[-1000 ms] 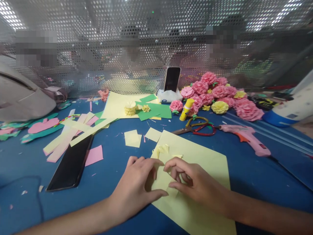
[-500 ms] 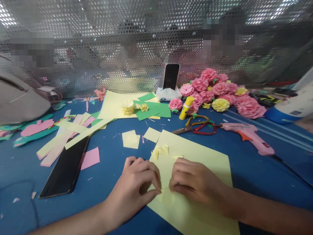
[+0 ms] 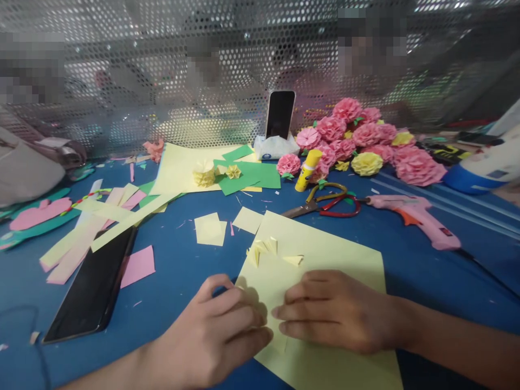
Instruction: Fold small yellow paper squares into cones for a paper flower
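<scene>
Both hands rest close together on a large pale yellow paper sheet (image 3: 325, 254) lying on the blue table (image 3: 182, 271). My left hand (image 3: 215, 338) is curled, its fingers pressed down over a small yellow paper piece that is mostly hidden beneath them. My right hand (image 3: 333, 311) lies with fingers together and pointing left, pressing on the same small piece where the two hands meet. Just beyond the hands, several small folded yellow paper bits (image 3: 264, 249) sit on the sheet.
A black phone (image 3: 91, 287) lies at left beside a pink square (image 3: 138, 265) and paper strips (image 3: 93, 227). Scissors (image 3: 325, 206), a pink glue gun (image 3: 414, 214), a glue stick (image 3: 306, 170) and paper flowers (image 3: 357, 141) lie beyond. Another phone (image 3: 280, 114) stands against the perforated screen.
My right hand's fingers have gone from a raised pinch to lying flat on the paper. Both hands have come lower and closer in the view as my head moved.
</scene>
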The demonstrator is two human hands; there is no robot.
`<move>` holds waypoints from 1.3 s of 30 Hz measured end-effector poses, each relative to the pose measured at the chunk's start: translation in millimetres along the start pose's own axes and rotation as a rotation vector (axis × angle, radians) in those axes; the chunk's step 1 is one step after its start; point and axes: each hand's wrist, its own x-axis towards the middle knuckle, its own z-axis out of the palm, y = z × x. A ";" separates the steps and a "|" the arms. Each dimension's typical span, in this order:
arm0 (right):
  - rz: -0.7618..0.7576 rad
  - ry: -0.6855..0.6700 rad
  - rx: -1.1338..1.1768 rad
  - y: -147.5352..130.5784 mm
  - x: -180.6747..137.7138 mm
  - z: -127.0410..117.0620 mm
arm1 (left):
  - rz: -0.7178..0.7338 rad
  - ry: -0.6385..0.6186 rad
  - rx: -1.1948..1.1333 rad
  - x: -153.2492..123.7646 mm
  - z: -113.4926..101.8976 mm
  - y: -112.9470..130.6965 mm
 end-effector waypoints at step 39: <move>0.846 -0.165 0.468 -29.7 10.3 -1.8 | -0.683 -0.098 -0.508 19.0 0.5 10.2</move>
